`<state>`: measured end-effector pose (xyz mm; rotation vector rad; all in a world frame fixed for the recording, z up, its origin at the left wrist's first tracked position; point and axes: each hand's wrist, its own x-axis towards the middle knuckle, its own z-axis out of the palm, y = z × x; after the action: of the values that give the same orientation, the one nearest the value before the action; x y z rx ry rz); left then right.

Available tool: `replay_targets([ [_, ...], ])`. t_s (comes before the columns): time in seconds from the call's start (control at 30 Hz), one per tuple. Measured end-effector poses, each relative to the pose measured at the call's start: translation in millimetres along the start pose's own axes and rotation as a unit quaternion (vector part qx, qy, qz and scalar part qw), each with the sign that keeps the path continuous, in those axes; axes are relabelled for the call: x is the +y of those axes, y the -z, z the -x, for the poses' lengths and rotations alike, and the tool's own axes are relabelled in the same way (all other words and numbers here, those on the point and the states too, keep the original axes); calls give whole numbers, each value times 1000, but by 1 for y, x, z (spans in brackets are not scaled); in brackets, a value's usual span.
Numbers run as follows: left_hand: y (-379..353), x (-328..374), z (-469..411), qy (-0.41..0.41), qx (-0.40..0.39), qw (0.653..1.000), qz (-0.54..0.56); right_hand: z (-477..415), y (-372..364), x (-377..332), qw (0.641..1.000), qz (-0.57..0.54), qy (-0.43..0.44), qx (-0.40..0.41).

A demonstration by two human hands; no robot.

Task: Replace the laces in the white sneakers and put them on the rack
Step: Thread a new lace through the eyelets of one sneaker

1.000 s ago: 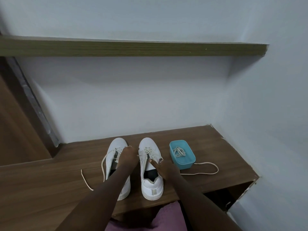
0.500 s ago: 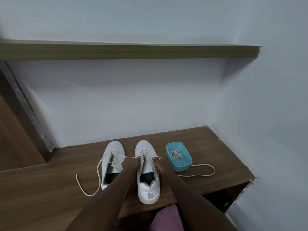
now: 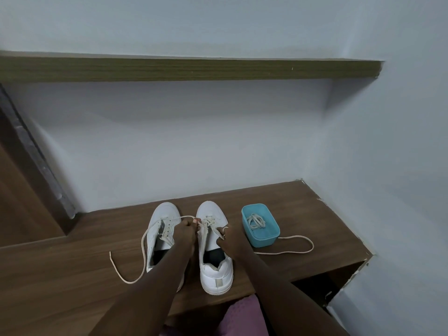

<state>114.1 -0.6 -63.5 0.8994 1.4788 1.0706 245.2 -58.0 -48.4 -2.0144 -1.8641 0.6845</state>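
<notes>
Looks early. Your left hand (image 3: 185,227) and right hand (image 3: 229,238) each pinch lace (image 3: 208,223) over right sneaker (image 3: 215,275), bottom centre on bench (image 3: 72,275). Left sneaker (image 3: 161,217) half-laced. Spare laces (image 3: 257,220) in blue tub (image 3: 264,241). Racking pending.

On the wooden bench (image 3: 72,275) stand a left sneaker (image 3: 164,214) and a right sneaker (image 3: 215,275), toes to the wall. A teal box (image 3: 264,238) sits just right of them, a loose lace (image 3: 281,252) loops beside it, and a trailing lace (image 3: 131,282) lies left.

Bench (image 3: 303,214): brown wood-grain laminate, matt. Right sneaker (image 3: 216,275): white, smooth, leather-like. Laces (image 3: 209,223): cream woven cloth, frayed. Tub (image 3: 263,238): turquoise plastic, smooth, slight sheen
</notes>
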Motion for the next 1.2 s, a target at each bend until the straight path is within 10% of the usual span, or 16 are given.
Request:
replay_targets([
  [0.87, 34, 69, -12, -106, 87, 958, 252, -2, 1, -7, 999, 49, 4, 8],
  [1.2, 29, 85, 1, -101, -100, 986, 86, -19, 30, -74, 969, -230, 16, 87],
])
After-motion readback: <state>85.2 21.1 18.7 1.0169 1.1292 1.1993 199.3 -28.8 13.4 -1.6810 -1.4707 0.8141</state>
